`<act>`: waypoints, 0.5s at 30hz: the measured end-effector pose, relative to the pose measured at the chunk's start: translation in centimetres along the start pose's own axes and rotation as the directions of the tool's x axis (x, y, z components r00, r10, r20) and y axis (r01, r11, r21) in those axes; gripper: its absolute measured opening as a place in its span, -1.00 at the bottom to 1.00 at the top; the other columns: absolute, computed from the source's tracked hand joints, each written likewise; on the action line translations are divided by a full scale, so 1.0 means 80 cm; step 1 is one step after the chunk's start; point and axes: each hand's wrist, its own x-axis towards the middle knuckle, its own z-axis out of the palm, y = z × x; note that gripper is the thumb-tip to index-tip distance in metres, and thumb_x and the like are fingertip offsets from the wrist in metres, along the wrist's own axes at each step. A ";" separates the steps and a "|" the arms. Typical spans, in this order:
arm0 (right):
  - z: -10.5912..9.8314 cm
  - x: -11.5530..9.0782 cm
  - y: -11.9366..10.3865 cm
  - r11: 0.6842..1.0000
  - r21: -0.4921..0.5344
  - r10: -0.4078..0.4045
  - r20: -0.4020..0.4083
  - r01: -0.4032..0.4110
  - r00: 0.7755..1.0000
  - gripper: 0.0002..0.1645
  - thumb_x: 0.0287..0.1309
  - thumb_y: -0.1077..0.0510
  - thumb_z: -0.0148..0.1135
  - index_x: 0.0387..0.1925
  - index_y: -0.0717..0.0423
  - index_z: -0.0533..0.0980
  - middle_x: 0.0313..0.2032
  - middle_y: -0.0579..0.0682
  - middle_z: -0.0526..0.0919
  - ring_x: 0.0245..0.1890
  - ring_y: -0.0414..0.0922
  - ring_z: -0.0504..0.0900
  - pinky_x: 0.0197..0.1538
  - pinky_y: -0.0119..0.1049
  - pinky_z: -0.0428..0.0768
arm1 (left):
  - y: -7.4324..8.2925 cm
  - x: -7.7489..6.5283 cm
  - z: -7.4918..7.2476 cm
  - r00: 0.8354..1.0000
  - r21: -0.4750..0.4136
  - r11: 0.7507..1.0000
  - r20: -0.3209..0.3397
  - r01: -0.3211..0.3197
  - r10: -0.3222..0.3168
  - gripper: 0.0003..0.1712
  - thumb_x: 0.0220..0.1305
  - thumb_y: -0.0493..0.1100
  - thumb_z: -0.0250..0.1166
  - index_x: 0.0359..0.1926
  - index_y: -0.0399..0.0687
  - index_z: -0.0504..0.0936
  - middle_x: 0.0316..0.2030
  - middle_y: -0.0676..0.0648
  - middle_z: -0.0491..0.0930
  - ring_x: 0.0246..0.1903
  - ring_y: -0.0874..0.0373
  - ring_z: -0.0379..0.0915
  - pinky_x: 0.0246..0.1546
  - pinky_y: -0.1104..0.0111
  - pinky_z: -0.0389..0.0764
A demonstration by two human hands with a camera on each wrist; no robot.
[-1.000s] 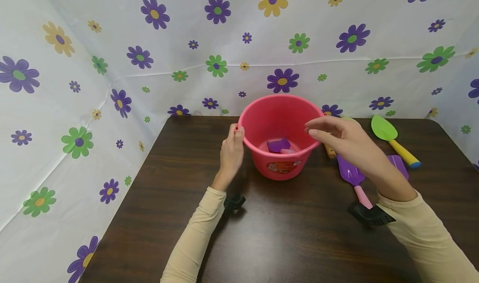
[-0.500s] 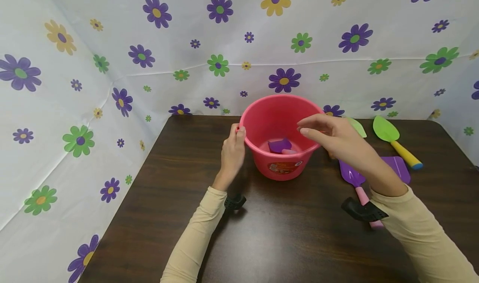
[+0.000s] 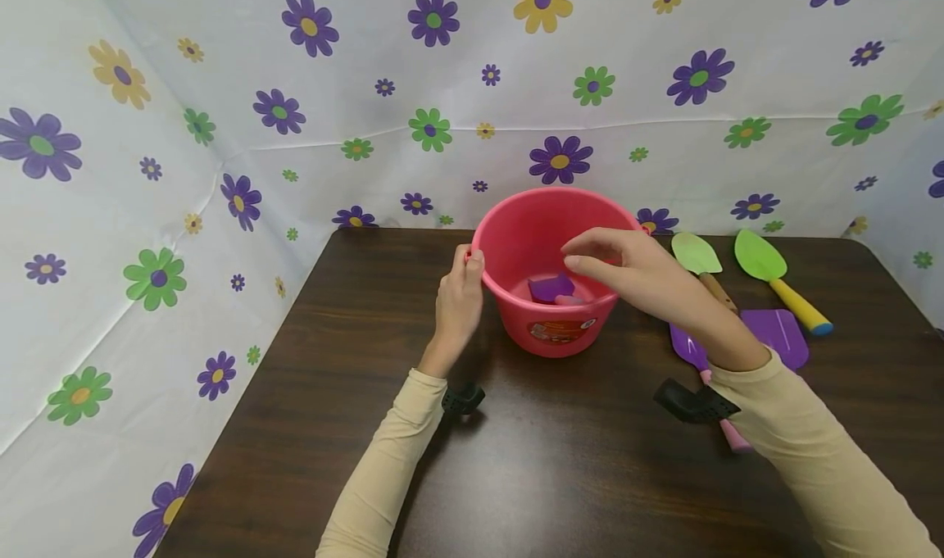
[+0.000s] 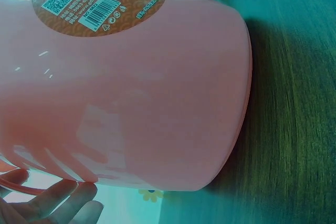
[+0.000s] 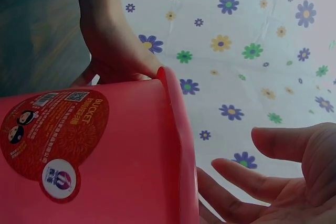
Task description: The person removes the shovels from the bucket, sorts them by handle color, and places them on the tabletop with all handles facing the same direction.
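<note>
A pink bucket (image 3: 556,341) stands upright on the dark wooden table, an oval label on its near side. My left hand (image 3: 458,304) grips its rim at the left, thumb over the edge; in the left wrist view the fingers (image 4: 68,198) lie against the outer wall by the handle. Over the right part of the bucket's mouth hangs my right hand (image 3: 627,267), holding nothing, its fingers loosely bent and thumb apart. Inside the bucket lie a purple shovel blade (image 3: 551,288) and a pink piece (image 3: 568,300) beside it.
On the table (image 3: 590,460) right of the bucket lie a green trowel with a yellow handle (image 3: 800,304), a pale green trowel with a wooden handle (image 3: 696,253), and purple shovels (image 3: 778,337) with pink handles, partly behind my right arm. A flowered curtain (image 3: 472,50) hangs behind.
My right hand has moved left from the bucket's right rim to over its opening, uncovering the pale green trowel. My left hand keeps its grip on the rim.
</note>
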 end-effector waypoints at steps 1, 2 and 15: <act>0.001 0.002 0.000 1.000 -0.001 -0.011 0.007 0.011 1.000 -0.51 0.37 -0.02 0.29 0.22 0.13 0.58 0.12 0.10 0.64 0.17 0.10 0.52 0.01 0.03 0.68 | 0.000 0.000 0.000 1.000 0.000 1.000 -0.001 0.001 -0.001 -0.40 0.49 0.29 -0.19 0.09 -0.04 0.50 -0.50 -0.04 0.36 -0.50 0.05 0.32 -0.52 0.25 0.20; 0.003 0.005 0.000 1.000 -0.002 -0.022 0.013 0.022 1.000 -0.51 0.36 -0.01 0.30 0.21 0.13 0.59 0.11 0.09 0.65 0.16 0.09 0.53 0.01 0.02 0.68 | 0.000 0.000 0.000 1.000 -0.001 1.000 -0.001 0.001 -0.001 -0.40 0.49 0.29 -0.19 0.09 -0.04 0.50 -0.50 -0.04 0.36 -0.50 0.04 0.31 -0.52 0.24 0.19; 0.022 0.033 -0.002 0.997 -0.048 -0.064 0.054 0.067 0.996 -0.60 0.32 0.10 0.32 0.11 0.20 0.63 0.01 0.09 0.73 0.13 0.07 0.60 0.15 0.08 0.59 | 0.000 -0.001 -0.001 1.000 -0.002 1.000 0.000 -0.008 0.008 -0.39 0.49 0.28 -0.18 0.10 -0.06 0.50 -0.51 -0.05 0.37 -0.50 0.02 0.33 -0.52 0.24 0.21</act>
